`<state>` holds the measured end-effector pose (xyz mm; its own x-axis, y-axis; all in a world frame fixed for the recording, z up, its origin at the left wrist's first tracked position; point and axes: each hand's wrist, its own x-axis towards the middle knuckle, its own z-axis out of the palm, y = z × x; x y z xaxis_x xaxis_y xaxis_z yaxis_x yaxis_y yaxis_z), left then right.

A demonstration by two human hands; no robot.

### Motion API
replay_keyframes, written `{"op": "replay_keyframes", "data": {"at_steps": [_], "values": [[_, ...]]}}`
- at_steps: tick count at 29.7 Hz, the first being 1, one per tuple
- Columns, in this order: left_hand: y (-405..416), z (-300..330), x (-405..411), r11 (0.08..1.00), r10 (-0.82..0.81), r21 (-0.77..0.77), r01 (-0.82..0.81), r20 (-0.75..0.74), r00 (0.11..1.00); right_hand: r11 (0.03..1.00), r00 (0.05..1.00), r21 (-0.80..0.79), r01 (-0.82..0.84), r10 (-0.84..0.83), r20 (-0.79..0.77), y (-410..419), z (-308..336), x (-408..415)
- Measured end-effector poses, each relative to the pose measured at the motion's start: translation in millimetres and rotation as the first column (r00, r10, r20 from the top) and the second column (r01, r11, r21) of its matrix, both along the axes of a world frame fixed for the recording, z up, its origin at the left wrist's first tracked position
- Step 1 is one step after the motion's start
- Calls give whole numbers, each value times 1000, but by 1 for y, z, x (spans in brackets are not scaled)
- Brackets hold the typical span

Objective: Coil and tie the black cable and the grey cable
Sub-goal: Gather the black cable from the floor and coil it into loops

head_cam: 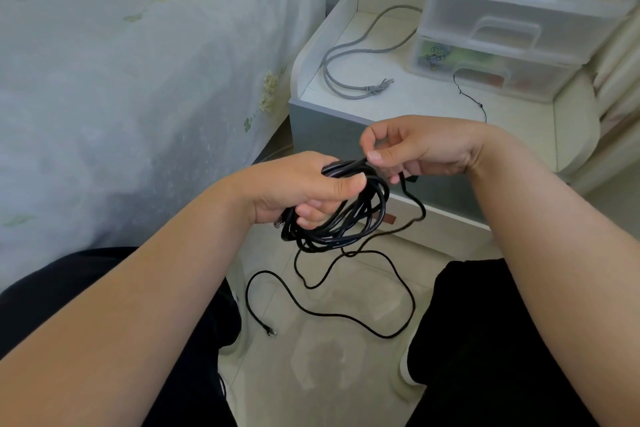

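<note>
My left hand [304,189] grips a bundle of several loops of the black cable [349,218], thumb pressed over the top of the coil. My right hand [415,147] pinches a strand of the same black cable at the coil's upper edge, between thumb and forefinger. The loose tail of the cable hangs down and trails over the floor, ending in a plug [270,331] between my knees. The grey cable [349,55] lies uncoiled on the white bedside table [433,104], its connector pointing right.
A translucent plastic drawer unit [512,21] stands at the back right of the table. A thin black tie [472,99] lies on the table in front of it. A bed with a pale floral cover [138,80] fills the left. My dark-trousered legs frame the tiled floor.
</note>
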<state>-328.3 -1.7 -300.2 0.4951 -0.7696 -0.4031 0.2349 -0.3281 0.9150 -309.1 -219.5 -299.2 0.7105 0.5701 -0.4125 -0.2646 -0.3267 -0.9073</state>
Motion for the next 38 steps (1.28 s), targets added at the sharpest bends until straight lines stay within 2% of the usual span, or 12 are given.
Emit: {"op": "replay_keyframes", "data": {"at_steps": [4,6,8,12,15,17,21,24,28,32,35,38], "values": [[-1,0,-5,995,71,-71,-66,67,995,993,991,59,97,-102,86,4,-1,-4],[-2,0,-8,983,138,-130,-131,44,990,986,965,9,165,-163,206,9,-4,-7],[0,2,-9,964,183,-196,-181,-8,983,972,926,-85,219,-179,333,18,-5,-12],[4,10,0,892,272,-313,-326,-205,940,906,874,-215,364,-253,414,34,-16,-22],[3,11,4,846,352,-303,-439,-301,886,896,871,-189,401,-310,380,42,-24,-27],[-1,11,4,799,407,-303,-520,-366,837,885,853,-199,421,-312,419,43,-31,-26],[-4,10,10,637,504,-319,-702,-516,692,841,832,-387,377,-125,540,47,-45,-28],[-3,8,14,503,568,-278,-819,-608,555,782,865,-508,361,-77,496,52,-50,-33],[-2,11,20,330,625,-280,-902,-651,431,792,910,-504,345,-149,388,56,-48,-39],[10,15,32,118,634,-248,-962,-726,265,663,920,-709,239,79,384,55,-56,-46],[15,14,36,1,689,-208,-978,-709,151,668,860,-660,344,57,507,61,-60,-53],[17,15,39,-92,732,-211,-973,-677,78,698,725,-524,488,10,689,75,-50,-66]]}}
